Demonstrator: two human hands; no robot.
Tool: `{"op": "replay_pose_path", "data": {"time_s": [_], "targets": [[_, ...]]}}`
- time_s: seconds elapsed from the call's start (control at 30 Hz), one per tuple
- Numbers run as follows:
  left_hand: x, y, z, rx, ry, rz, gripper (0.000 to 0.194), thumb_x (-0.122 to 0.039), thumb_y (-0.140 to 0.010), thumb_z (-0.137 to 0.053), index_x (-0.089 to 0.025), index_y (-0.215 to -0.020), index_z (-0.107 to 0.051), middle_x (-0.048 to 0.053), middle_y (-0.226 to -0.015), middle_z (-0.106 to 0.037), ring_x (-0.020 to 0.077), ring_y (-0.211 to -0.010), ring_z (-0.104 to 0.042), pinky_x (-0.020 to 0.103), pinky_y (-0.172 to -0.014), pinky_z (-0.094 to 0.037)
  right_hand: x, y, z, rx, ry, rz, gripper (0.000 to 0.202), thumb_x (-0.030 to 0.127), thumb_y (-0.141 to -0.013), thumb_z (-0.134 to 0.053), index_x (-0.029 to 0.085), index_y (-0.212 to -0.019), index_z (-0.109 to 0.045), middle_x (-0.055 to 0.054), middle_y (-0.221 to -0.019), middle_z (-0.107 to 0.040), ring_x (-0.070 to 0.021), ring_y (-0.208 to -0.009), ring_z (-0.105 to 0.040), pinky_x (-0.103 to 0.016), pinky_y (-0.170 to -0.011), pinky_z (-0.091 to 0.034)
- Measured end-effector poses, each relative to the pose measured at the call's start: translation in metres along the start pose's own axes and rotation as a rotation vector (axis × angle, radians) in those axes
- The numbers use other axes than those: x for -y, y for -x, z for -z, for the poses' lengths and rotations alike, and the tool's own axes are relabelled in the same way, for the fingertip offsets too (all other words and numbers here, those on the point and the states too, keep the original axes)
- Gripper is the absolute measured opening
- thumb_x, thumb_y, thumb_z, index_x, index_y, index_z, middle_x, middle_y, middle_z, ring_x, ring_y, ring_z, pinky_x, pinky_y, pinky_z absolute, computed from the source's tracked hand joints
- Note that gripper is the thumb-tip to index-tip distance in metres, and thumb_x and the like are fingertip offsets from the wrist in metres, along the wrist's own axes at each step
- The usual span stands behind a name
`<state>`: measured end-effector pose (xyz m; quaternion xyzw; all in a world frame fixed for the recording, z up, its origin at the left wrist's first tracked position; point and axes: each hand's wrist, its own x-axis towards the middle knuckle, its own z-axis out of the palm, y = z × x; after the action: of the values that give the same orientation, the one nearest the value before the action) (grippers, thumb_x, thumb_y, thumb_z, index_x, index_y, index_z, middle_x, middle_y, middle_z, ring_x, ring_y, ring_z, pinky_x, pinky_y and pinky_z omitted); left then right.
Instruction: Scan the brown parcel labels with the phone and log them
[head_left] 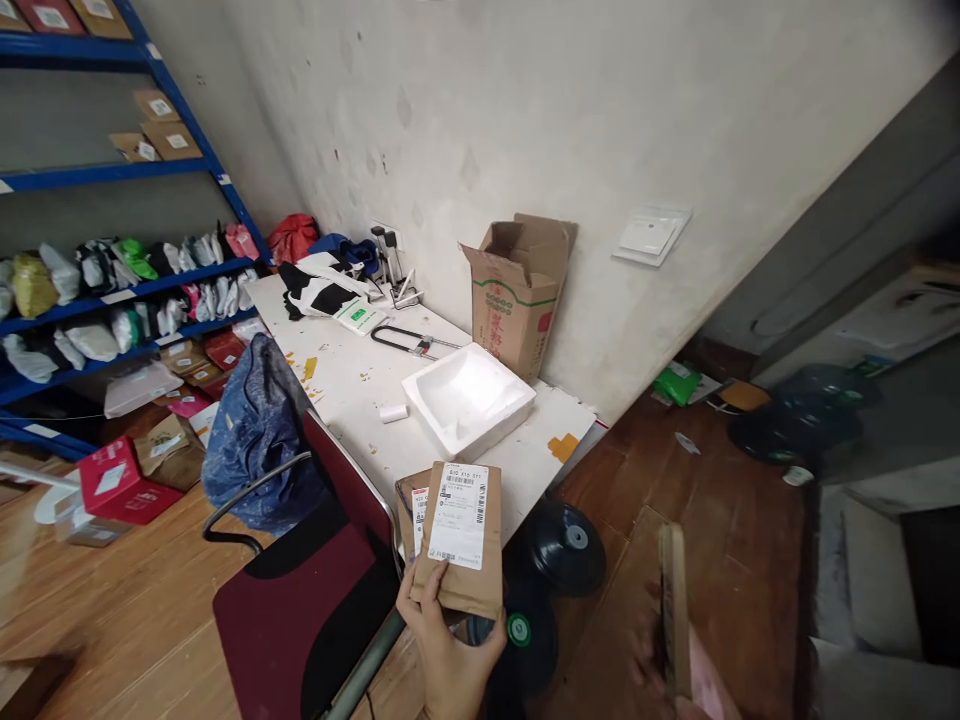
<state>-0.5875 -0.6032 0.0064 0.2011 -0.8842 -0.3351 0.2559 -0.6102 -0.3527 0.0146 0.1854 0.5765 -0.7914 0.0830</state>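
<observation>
Floorboards blur behind right hand (660, 655), its flat object (673, 610) unreadable.

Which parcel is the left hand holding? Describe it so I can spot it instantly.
Start at the white table along the wall and go to its near end beside the dark red chair. There the left hand holds up a flat brown paper parcel. Unlike the open white foam tray behind it, it bears a white barcode label.
</observation>
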Motion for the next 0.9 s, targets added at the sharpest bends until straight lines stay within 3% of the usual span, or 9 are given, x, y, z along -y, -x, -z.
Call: {"op": "replay_pose_path", "data": {"time_s": [0.13,0.23,0.3,0.43,0.53,0.6,0.67,0.77,0.9], "targets": [[0.004,-0.010,0.005,0.026,0.053,0.020,0.068,-0.038,-0.066,-0.077,-0.020,-0.124,-0.047,0.016,-0.128,-0.036,0.0399,-0.121,-0.049,0.060,-0.090,-0.053,0.007,0.007,0.007,-0.037,-0.098,-0.194,0.086,0.081,-0.048,-0.072,0.039,-0.121,-0.059,-0.011,-0.091,-0.067,-0.0246,-0.052,-0.055,-0.041,-0.045,-0.047],[0.007,-0.013,0.004,0.060,0.124,0.066,0.066,-0.040,-0.066,-0.077,-0.021,-0.123,-0.050,0.016,-0.130,-0.036,0.0411,-0.122,-0.049,0.062,-0.093,-0.052,0.013,0.015,-0.005,-0.096,-0.182,-0.177,0.108,0.090,-0.027,-0.070,0.038,-0.121,-0.061,-0.015,-0.119,-0.065,-0.0388,-0.080,-0.067,-0.048,-0.052,-0.054],[0.010,-0.014,0.006,0.079,0.173,0.124,0.065,-0.041,-0.065,-0.077,-0.022,-0.121,-0.052,0.015,-0.132,-0.035,0.0409,-0.121,-0.051,0.061,-0.094,-0.052,0.022,0.018,-0.027,-0.146,-0.252,-0.174,0.115,0.089,-0.024,-0.070,0.033,-0.124,-0.063,-0.016,-0.131,-0.061,-0.0465,-0.101,-0.064,-0.057,-0.069,-0.057],[0.007,-0.019,0.018,0.127,0.267,0.123,0.061,-0.042,-0.065,-0.076,-0.025,-0.119,-0.054,0.013,-0.132,-0.038,0.0394,-0.121,-0.053,0.058,-0.096,-0.052,0.050,0.016,-0.079,-0.262,-0.329,-0.189,0.082,0.076,-0.047,-0.076,0.026,-0.112,-0.072,-0.015,-0.117,-0.069,-0.0437,-0.115,-0.060,-0.059,-0.093,-0.052],[-0.007,-0.027,0.026,0.174,0.290,-0.061,0.062,-0.042,-0.063,-0.076,-0.023,-0.118,-0.053,0.015,-0.132,-0.037,0.0418,-0.124,-0.048,0.064,-0.098,-0.046,0.069,0.013,-0.098,-0.309,-0.366,-0.232,0.074,0.068,-0.039,-0.086,0.021,-0.095,-0.074,-0.012,-0.104,-0.074,-0.0406,-0.108,-0.064,-0.055,-0.096,-0.051],[-0.023,-0.031,0.021,0.218,0.304,-0.147,0.065,-0.041,-0.059,-0.078,-0.022,-0.116,-0.052,0.016,-0.131,-0.037,0.0428,-0.125,-0.045,0.066,-0.098,-0.045,0.079,0.011,-0.099,-0.354,-0.393,-0.238,0.077,0.062,-0.035,-0.090,0.018,-0.096,-0.072,-0.011,-0.100,-0.075,-0.0393,-0.106,-0.065,-0.052,-0.093,-0.054],[-0.043,-0.033,0.004,0.307,0.336,-0.121,0.064,-0.039,-0.057,-0.079,-0.022,-0.113,-0.052,0.014,-0.126,-0.038,0.0410,-0.123,-0.046,0.064,-0.098,-0.046,0.086,0.007,-0.093,-0.382,-0.415,-0.207,0.086,0.055,-0.035,-0.092,0.017,-0.108,-0.067,-0.010,-0.104,-0.074,-0.0376,-0.107,-0.065,-0.049,-0.091,-0.055],[-0.073,-0.027,-0.039,0.415,0.379,0.046,0.060,-0.038,-0.060,-0.078,-0.019,-0.110,-0.051,0.010,-0.117,-0.039,0.0359,-0.117,-0.050,0.062,-0.102,-0.046,0.092,-0.006,-0.072,-0.371,-0.397,-0.189,0.109,0.051,-0.035,-0.095,0.018,-0.130,-0.053,-0.009,-0.103,-0.075,-0.0362,-0.103,-0.068,-0.047,-0.086,-0.057],[-0.092,-0.013,-0.110,0.318,0.342,0.214,0.058,-0.038,-0.062,-0.077,-0.015,-0.109,-0.053,0.010,-0.115,-0.036,0.0354,-0.119,-0.046,0.060,-0.108,-0.041,0.096,-0.030,-0.028,-0.202,-0.370,-0.254,0.105,0.057,-0.049,-0.090,0.017,-0.136,-0.048,-0.008,-0.093,-0.076,-0.0330,-0.089,-0.071,-0.045,-0.080,-0.057]]}}
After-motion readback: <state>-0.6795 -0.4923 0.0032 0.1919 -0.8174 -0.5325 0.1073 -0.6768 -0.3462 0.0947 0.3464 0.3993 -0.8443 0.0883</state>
